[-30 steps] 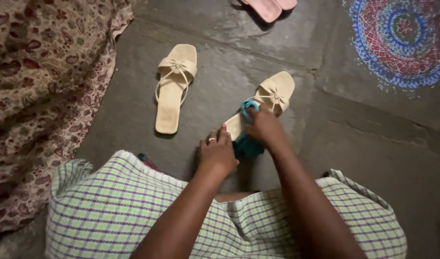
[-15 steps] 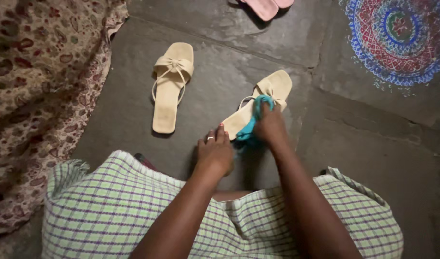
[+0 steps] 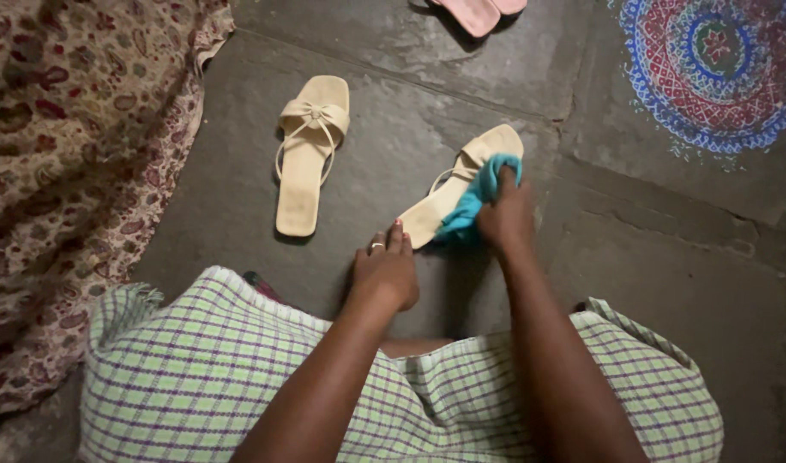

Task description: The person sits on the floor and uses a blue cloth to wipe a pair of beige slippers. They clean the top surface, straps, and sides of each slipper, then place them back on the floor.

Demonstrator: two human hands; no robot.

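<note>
Here two cream sandals lie on the stone floor (image 3: 650, 283): the left sandal (image 3: 307, 154) sits alone and untouched, well apart from the right sandal (image 3: 448, 193), which lies at a slant. The right hand (image 3: 506, 219) is clamped on one teal cloth (image 3: 477, 201), pressing it onto the strap end of that slanted sandal. The left hand (image 3: 386, 270) rests flat with fingers together, its fingertips at the sandal's heel. Two pink shoes (image 3: 480, 10) peek in at the top edge. One chalk pattern (image 3: 710, 69) colours the floor at upper right. One floral fabric (image 3: 67, 171) spreads on the left, and a checked skirt (image 3: 195, 369) covers the knees.
</note>
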